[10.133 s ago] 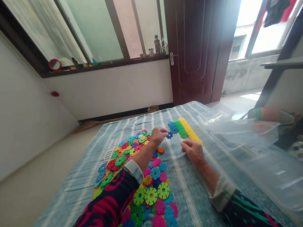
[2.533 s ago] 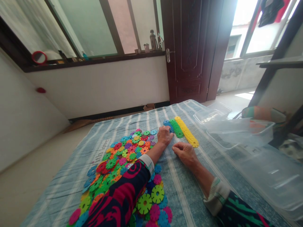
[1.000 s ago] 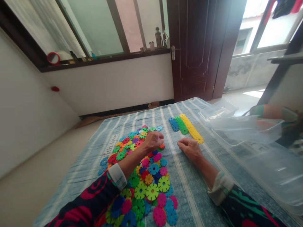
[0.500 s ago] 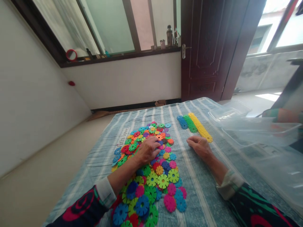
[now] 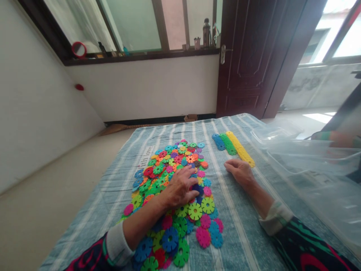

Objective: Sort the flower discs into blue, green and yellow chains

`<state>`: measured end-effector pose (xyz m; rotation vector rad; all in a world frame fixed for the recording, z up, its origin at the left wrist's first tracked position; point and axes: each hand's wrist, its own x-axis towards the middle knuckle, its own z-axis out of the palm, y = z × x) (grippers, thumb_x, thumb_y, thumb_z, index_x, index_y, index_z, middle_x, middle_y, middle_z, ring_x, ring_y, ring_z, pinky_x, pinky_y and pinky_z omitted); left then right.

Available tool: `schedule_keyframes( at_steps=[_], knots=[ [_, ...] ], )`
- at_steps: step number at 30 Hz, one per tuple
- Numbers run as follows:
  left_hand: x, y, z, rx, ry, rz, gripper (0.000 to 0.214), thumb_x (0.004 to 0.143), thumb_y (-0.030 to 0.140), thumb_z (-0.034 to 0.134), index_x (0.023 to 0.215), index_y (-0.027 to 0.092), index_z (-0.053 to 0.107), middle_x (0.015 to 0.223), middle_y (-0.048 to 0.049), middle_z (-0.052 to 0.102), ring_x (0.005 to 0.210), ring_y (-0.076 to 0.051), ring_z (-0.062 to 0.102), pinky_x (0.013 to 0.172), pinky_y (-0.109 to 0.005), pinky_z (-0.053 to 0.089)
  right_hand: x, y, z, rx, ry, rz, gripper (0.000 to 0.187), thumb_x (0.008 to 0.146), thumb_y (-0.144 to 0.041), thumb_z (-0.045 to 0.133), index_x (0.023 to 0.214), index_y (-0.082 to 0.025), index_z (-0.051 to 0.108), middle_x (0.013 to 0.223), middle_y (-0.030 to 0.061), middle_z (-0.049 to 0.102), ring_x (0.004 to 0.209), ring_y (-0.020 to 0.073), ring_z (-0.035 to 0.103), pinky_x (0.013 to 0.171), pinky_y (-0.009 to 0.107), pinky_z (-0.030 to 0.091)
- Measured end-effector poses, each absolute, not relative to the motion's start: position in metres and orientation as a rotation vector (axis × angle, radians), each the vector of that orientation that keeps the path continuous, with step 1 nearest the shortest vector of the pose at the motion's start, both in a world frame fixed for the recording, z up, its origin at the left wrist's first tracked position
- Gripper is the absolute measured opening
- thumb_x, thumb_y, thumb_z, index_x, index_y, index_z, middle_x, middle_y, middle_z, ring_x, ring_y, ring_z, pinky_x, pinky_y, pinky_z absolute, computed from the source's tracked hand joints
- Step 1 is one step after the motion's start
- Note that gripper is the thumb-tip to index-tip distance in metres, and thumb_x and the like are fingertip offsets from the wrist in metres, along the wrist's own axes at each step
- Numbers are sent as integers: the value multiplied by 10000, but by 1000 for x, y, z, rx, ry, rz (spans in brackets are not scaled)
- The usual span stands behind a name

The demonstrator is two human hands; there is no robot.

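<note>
A heap of flat plastic gear-shaped discs [image 5: 172,177] in many colours lies on a blue striped cloth [image 5: 234,233]. My left hand [image 5: 180,186] rests on the heap, thumb and fingers closed around a dark blue disc [image 5: 197,188]. My right hand [image 5: 239,171] lies on the cloth with its fingers curled and nothing in it. Just beyond it are three laid-out rows of discs side by side: a short blue row [image 5: 218,142], a green row [image 5: 228,144] and a longer yellow row [image 5: 241,153]. The right hand's fingertips are close to the near end of the yellow row.
Clear plastic tubs [image 5: 307,165] stand on the cloth at the right. Beyond the cloth are a bare floor [image 5: 56,195], a white wall under a window sill with bottles [image 5: 207,32], and a dark wooden door [image 5: 254,56].
My left hand came back from the blue row to the heap and slid nearer to me, closing on a dark blue disc. The right hand stayed put. The view swung left.
</note>
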<state>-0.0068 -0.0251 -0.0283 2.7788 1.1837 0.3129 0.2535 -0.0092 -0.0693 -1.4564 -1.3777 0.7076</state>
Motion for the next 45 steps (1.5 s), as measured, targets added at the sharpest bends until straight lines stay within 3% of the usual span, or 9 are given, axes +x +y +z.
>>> schedule_keyframes(
  at_steps=[3,7,10,17,21,29,38,45],
  knots=[
    [-11,-23,-31,2738,1381,478,259,715,212,698,973,232,684,1282,-84,570,1272,-295,436,1086,-496,334,254,-10,-69,-1465,-1382,695,261,710,-399,591,705,-165,706,640,21,647,649,171,573,647,283,436],
    [-13,-30,-34,2710,1355,589,201,739,219,665,938,227,685,1285,-87,567,1285,-294,419,1079,-489,346,254,-10,-69,-1471,-1388,690,248,712,-392,596,707,-170,706,653,22,655,659,173,578,658,284,439],
    [-9,-43,-35,2712,1167,472,106,731,240,683,836,230,691,1356,-62,515,1328,-301,366,1098,-488,310,254,-11,-68,-1486,-1387,696,243,711,-389,602,708,-169,705,649,23,653,651,171,573,657,284,436],
    [-4,-57,-29,2638,1082,183,305,700,219,697,994,296,677,1418,-53,452,1358,-339,316,1089,-550,271,255,-13,-67,-1504,-1376,708,252,706,-396,610,720,-164,708,657,26,657,658,173,570,665,289,436],
    [-4,-57,-27,2640,1107,161,274,677,197,690,939,276,677,1411,-50,453,1342,-338,341,1092,-529,281,256,-13,-68,-1513,-1373,702,267,705,-404,614,732,-159,714,680,35,671,669,176,575,672,293,437],
    [-1,-49,-35,2663,1289,521,166,663,110,654,801,183,599,1238,-124,586,1255,-307,449,1059,-498,351,256,-13,-68,-1495,-1378,694,276,700,-420,620,726,-161,715,689,40,684,682,186,592,672,295,446],
    [-6,-42,-32,2562,1249,728,163,659,75,652,616,188,543,1002,-78,670,1049,-242,584,944,-418,463,255,-13,-67,-1495,-1366,697,268,689,-418,625,711,-166,715,674,34,676,670,184,591,669,295,448],
    [-19,-35,-16,2686,1398,536,65,764,163,588,736,161,646,985,-110,645,1017,-259,579,919,-433,464,255,-14,-65,-1502,-1366,698,281,683,-427,623,710,-162,715,674,36,674,674,183,589,672,295,448]
  ],
)
